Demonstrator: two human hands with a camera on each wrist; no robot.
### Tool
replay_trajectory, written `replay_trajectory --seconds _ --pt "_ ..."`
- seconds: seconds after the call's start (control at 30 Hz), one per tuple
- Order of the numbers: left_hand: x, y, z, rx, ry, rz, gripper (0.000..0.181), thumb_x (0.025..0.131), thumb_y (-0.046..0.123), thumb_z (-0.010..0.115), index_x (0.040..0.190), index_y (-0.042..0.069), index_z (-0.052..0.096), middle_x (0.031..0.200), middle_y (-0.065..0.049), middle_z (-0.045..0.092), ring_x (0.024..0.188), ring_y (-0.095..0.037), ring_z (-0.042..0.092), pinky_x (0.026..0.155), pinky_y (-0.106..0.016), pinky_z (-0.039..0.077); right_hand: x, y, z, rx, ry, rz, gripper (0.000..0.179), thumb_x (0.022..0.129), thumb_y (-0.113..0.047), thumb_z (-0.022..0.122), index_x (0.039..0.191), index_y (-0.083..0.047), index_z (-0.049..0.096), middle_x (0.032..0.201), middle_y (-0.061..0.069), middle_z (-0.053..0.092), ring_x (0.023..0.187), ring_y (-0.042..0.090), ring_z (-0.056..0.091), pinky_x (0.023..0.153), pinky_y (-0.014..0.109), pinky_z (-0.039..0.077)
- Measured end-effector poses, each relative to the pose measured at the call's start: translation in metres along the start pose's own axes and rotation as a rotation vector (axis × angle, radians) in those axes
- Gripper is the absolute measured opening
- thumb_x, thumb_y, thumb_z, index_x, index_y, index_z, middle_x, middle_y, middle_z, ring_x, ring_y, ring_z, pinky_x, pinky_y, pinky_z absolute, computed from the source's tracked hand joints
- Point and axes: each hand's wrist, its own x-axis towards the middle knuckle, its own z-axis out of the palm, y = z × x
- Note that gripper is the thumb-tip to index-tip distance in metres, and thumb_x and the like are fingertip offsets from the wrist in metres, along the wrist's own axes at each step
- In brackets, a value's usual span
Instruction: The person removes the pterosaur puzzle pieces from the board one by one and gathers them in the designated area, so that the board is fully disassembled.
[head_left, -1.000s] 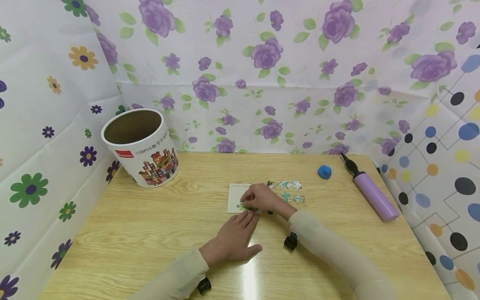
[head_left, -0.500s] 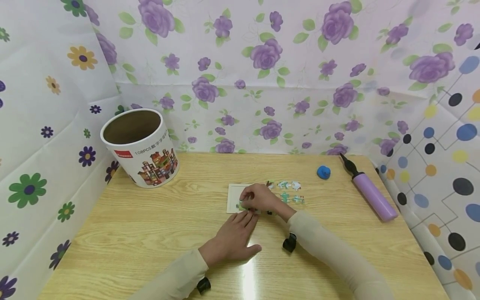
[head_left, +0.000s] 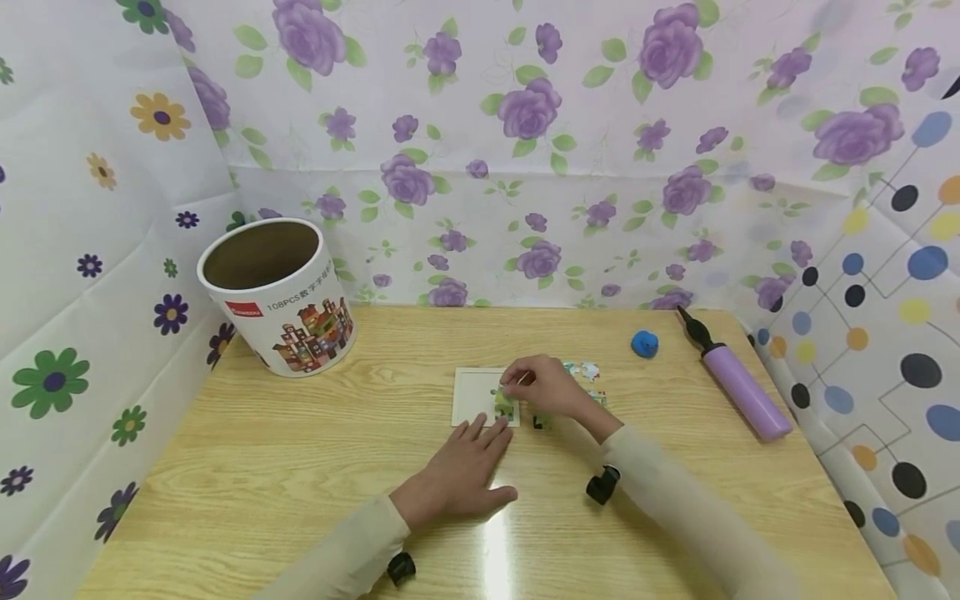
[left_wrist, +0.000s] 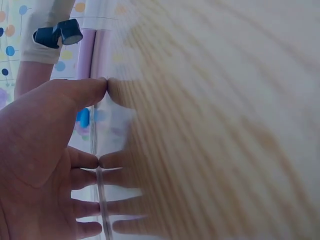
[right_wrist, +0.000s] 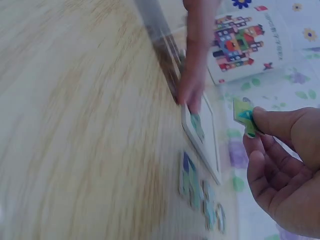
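Observation:
A green jigsaw piece (right_wrist: 243,114) is pinched between the thumb and fingers of my right hand (head_left: 553,385), raised over the right part of a shallow white puzzle tray (head_left: 469,397). In the right wrist view another green piece (right_wrist: 197,125) lies inside the tray by its near edge. My left hand (head_left: 463,475) lies low on the table with fingers spread, its fingertips at the tray's near edge. Several loose jigsaw pieces (head_left: 591,371) lie right of the tray, some hidden behind my right hand and wrist.
A large white printed bucket (head_left: 279,298) stands at the back left. On the right are a small blue toy (head_left: 644,343) and a purple hand pump (head_left: 746,392) with a black nozzle. Patterned cloth walls border the wooden table (head_left: 337,450).
My right hand has lifted from the tray and shifted right, and the piece in its fingers now shows. My left hand has stayed nearly in place, its fingers slightly more spread.

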Motion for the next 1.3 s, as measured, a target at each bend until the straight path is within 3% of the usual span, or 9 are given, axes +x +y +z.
replay_trajectory --seconds 0.37,0.9,1.17,1.3 --pt "-0.001 -0.001 0.003 0.006 0.017 0.008 0.086 0.1 0.065 0.044 0.162 0.007 0.028 0.169 -0.01 0.021 0.155 -0.039 0.018 0.123 -0.052 0.024 -0.028 0.019 -0.029 -0.061 0.058 0.045 0.012 0.095 -0.022 0.075 0.106 -0.019 0.079 0.097 -0.006 0.074 0.083 0.01 0.068 0.076 0.033 0.058" --pt "0.0 -0.003 0.004 -0.002 0.019 0.006 0.087 0.099 0.067 0.046 0.163 0.01 0.027 0.171 -0.007 0.019 0.156 -0.038 0.017 0.123 -0.054 0.023 -0.069 0.046 -0.042 -0.084 0.081 0.119 0.01 0.093 -0.02 0.077 0.102 -0.018 0.08 0.094 -0.006 0.074 0.081 0.01 0.066 0.073 0.029 0.056" --pt "0.002 -0.004 0.005 -0.007 0.021 -0.016 0.098 0.097 0.069 0.049 0.161 -0.002 0.024 0.168 -0.023 0.016 0.156 -0.035 0.018 0.124 -0.047 0.025 -0.077 0.052 -0.044 -0.096 0.071 0.12 0.008 0.092 -0.019 0.077 0.1 -0.018 0.081 0.098 -0.005 0.075 0.079 0.009 0.064 0.07 0.027 0.054" --pt "0.002 -0.004 0.005 -0.006 0.005 -0.023 0.101 0.097 0.07 0.048 0.16 -0.005 0.023 0.168 -0.023 0.017 0.157 -0.033 0.016 0.125 -0.044 0.023 -0.078 0.055 -0.043 -0.108 0.054 0.107 0.007 0.092 -0.018 0.078 0.098 -0.019 0.081 0.097 -0.007 0.075 0.078 0.008 0.063 0.069 0.026 0.054"
